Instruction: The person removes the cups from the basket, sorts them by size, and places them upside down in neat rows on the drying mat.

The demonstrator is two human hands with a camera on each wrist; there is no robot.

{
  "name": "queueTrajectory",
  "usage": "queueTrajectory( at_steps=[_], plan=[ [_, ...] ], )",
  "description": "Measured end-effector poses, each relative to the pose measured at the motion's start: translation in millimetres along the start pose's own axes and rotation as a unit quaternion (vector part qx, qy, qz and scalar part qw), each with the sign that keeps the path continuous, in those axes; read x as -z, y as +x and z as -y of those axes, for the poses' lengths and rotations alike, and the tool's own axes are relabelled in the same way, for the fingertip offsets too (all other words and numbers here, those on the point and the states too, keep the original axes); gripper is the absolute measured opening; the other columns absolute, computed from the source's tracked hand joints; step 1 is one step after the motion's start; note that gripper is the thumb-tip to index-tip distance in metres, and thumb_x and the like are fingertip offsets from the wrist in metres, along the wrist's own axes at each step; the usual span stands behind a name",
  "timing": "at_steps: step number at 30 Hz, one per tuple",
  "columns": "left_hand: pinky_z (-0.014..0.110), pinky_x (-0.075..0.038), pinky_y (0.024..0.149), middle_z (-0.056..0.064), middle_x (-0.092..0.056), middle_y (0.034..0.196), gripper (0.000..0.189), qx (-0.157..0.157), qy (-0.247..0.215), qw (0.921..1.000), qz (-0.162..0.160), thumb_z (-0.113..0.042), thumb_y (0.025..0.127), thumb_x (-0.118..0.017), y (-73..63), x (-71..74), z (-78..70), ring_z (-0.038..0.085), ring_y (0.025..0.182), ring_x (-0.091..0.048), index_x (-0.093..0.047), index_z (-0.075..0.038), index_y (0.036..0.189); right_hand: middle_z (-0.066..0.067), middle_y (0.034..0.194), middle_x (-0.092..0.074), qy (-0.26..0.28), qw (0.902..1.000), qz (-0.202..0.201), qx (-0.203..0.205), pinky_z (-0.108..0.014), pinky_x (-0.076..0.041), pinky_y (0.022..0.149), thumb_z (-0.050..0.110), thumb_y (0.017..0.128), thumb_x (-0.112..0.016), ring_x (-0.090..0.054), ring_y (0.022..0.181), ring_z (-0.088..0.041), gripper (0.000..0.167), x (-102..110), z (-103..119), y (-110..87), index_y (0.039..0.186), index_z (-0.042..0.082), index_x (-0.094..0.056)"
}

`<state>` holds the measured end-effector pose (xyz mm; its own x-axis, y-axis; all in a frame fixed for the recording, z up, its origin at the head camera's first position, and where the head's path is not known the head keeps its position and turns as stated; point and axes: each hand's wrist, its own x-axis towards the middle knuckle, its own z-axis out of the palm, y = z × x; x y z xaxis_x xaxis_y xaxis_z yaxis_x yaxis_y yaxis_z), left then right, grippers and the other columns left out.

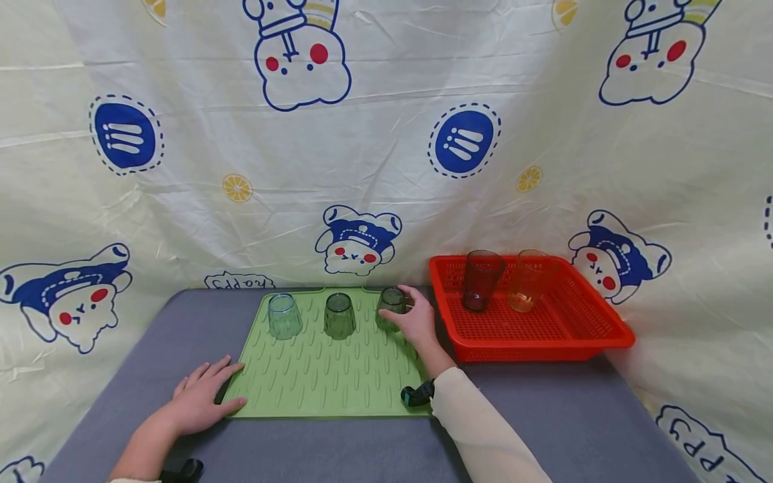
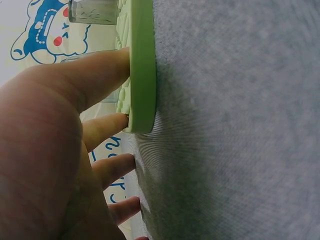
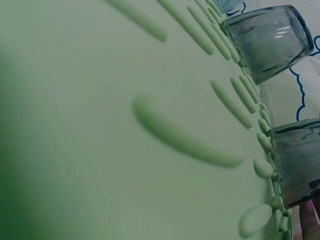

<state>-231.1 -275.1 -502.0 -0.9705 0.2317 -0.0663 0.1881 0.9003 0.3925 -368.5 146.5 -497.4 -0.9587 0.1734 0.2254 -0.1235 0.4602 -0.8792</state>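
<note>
My right hand grips a dark grey-green glass at the back right of a green ribbed mat, thumb on its near side. That glass stands on the mat in the right wrist view, with fingertips at its lower corner. A second dark glass and a pale blue glass are lined up to its left. My left hand rests at the mat's front left corner, fingers spread. In the left wrist view its thumb and index finger touch the mat edge; other fingertips reach the grey cloth.
A red plastic basket sits right of the mat. Inside it are a tall dark glass and a tall clear amber-tinted glass. Grey cloth covers the table, and a printed white sheet hangs behind.
</note>
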Motion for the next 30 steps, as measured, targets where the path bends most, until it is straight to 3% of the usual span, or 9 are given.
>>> queueTrajectory(
  at_steps=[11, 30],
  plan=[
    [0.086, -0.025, 0.1, 0.03, -0.037, 0.159, 0.079, 0.01, 0.009, 0.9997, 0.018, -0.057, 0.091, -0.068, -3.7, 13.2, -14.6, 0.064, 0.141, -0.028, -0.049, -0.009, 0.151, -0.012, 0.132, -0.067, -0.002, 1.0, 0.001, -0.004, -0.047, -0.055, 0.099, 0.028, 0.074, -0.094, -0.064, 0.118, -0.031, 0.075, 0, -3, -1.6, 0.141, 0.018, -0.06],
    [0.086, -0.027, 0.1, 0.03, -0.037, 0.158, 0.079, 0.007, 0.013, 0.9998, 0.013, -0.058, 0.091, -0.068, -3.0, 10.6, -12.0, 0.063, 0.14, -0.029, -0.05, -0.01, 0.15, -0.01, 0.132, -0.067, 0.0, 0.9999, 0.0, -0.012, -0.046, -0.055, 0.096, 0.029, 0.074, -0.094, -0.064, 0.116, -0.03, 0.075, 0, 0, -6.8, 0.14, 0.018, -0.06]
  ],
)
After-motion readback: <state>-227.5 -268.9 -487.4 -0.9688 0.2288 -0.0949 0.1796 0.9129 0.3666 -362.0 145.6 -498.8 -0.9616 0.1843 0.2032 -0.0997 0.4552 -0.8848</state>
